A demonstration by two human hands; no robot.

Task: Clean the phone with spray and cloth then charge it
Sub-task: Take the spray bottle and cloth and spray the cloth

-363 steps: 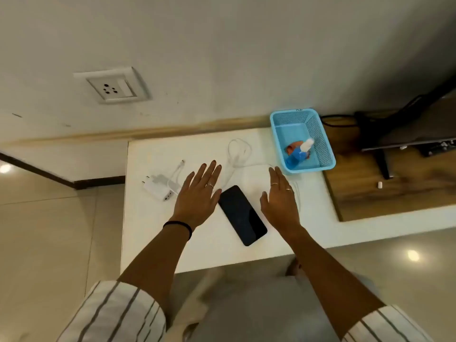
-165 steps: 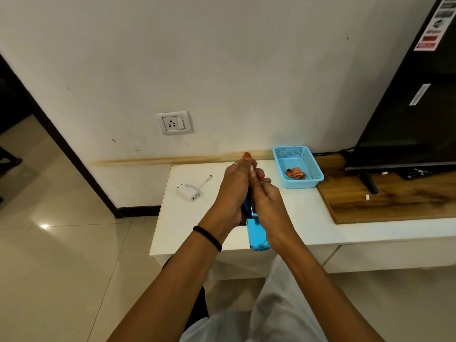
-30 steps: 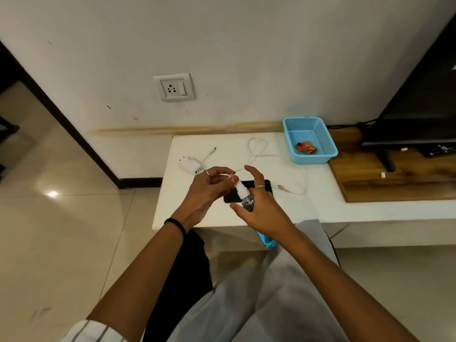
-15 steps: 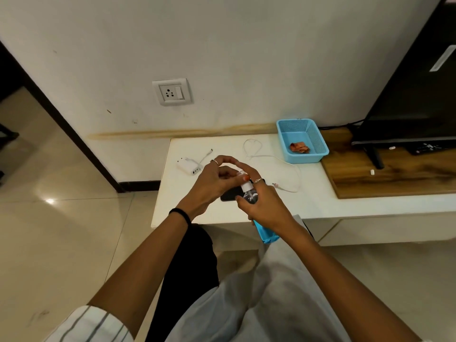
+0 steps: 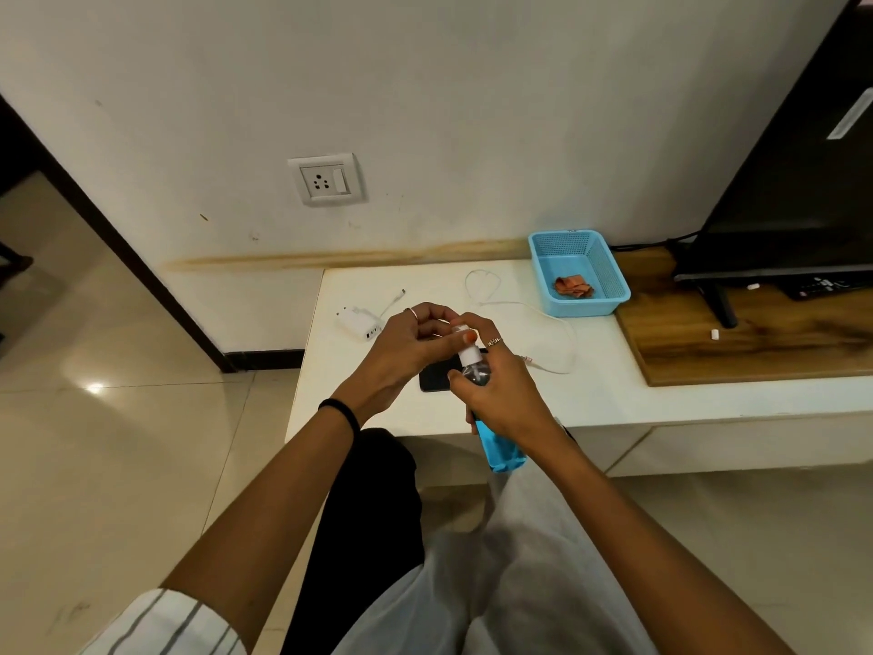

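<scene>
your right hand (image 5: pixel 508 394) is clenched round the blue spray bottle (image 5: pixel 496 442), held in the air just in front of the desk (image 5: pixel 614 399), its base hanging past the near edge over your lap. half a second ago your left fingers were on the white nozzle (image 5: pixel 467 354) much as now, and 1 second ago too, so little has changed: your left hand (image 5: pixel 406 352) pinches the nozzle top with thumb and forefinger. whether a cap is coming off or the head is being turned, you cannot tell from here. by my reading no spray has reached the phone yet.

the phone (image 5: pixel 437 376) lies flat and dark on the desk, directly behind your hands and mostly hidden by them. the orange cloth (image 5: pixel 572 286) sits in the blue basket (image 5: pixel 609 271) at the back right, well apart from you. the white charger (image 5: pixel 357 320) rests at the left rear, the white cable (image 5: pixel 543 309) loops between phone and basket, and the wall socket (image 5: pixel 326 179) is above.

room is fair: bare desk lies to the right of the phone, but the phone is near the front edge, so wiping towards you risks sliding it off. the cable end lies just beside your right hand.
</scene>
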